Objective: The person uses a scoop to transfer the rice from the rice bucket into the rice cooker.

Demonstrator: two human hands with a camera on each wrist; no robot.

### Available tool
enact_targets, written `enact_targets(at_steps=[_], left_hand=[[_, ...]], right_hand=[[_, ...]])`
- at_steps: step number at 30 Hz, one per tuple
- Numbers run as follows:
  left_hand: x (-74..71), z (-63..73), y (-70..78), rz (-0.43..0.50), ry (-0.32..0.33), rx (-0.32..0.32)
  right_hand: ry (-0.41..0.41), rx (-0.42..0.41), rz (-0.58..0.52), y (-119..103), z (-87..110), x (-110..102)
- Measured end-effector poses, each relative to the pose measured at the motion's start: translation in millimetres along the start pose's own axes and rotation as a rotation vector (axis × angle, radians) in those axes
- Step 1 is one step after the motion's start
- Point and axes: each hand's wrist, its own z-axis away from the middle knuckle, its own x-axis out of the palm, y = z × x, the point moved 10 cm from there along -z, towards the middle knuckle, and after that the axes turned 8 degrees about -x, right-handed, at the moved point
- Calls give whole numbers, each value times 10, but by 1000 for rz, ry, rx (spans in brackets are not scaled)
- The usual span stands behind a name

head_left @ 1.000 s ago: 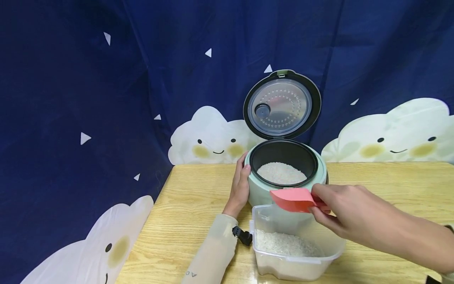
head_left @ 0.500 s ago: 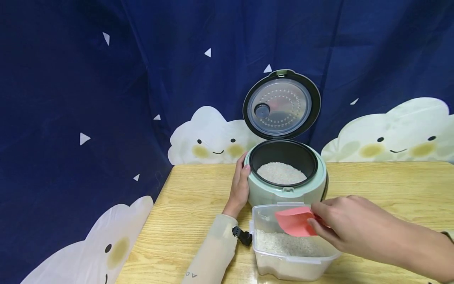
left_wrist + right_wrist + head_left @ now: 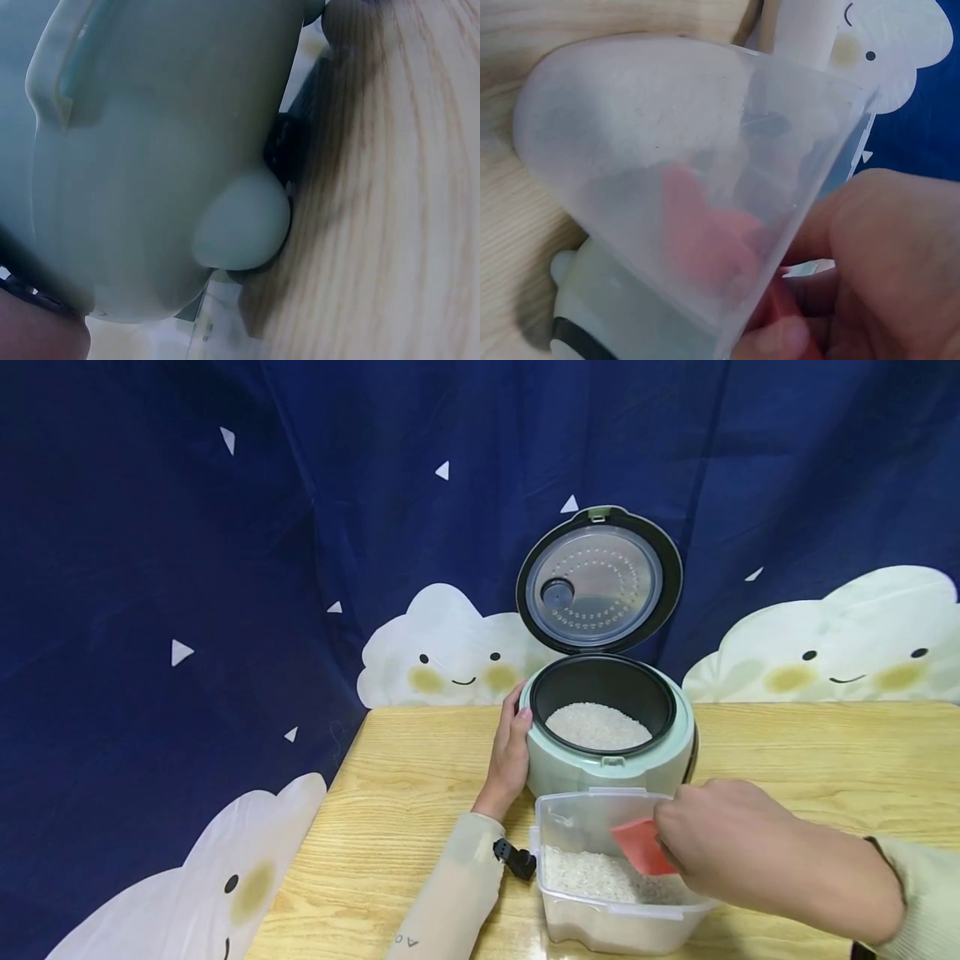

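A pale green rice cooker [image 3: 566, 775] stands on the table, its lid [image 3: 611, 564] raised, with white rice [image 3: 597, 725] in the black inner pot. My left hand [image 3: 510, 756] rests against the cooker's left side, thumb near the rim; the left wrist view shows mostly the cooker's body [image 3: 165, 165]. In front sits a clear plastic container [image 3: 600, 922] partly filled with rice [image 3: 588, 872]. Over its right side, my right hand [image 3: 731, 835] grips a pink scoop [image 3: 641, 845], whose blade tilts down inside. Through the container wall, the right wrist view shows the scoop [image 3: 697, 232] blurred.
The wooden table [image 3: 420, 768] extends to both sides of the cooker. Behind it hangs a dark blue curtain [image 3: 450, 543] printed with white clouds. A black wrist-camera mount [image 3: 515, 858] on my left sleeve is close to the container's left edge.
My right hand has brought the scoop down from in front of the cooker's rim into the container, turning the blade downward. My left hand and the cooker have stayed in place.
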Motion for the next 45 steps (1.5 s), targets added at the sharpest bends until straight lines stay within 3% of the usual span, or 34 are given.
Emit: enact_targets(at_steps=[5,18,27,36,40,45], left_hand=[[3,-4,-13,2,0,-6],[8,4,-18,8,-11,-5],[12,3,-13,0,-7,-12],[-1,-7,-32,8,-7,-10],[13,-8,-26,30,-17,-4],[6,-6,-14,37,-14,-2]], right_hand=[[-88,27,4,-43,-83,80],[31,-83,78,-288,-230,121],[-94,-106,65,-289,-322,411],[-54,-105,94,-299,-324,464],[43,-133,123,-329,-306,428],[101,-163,92,-370,-308,362]])
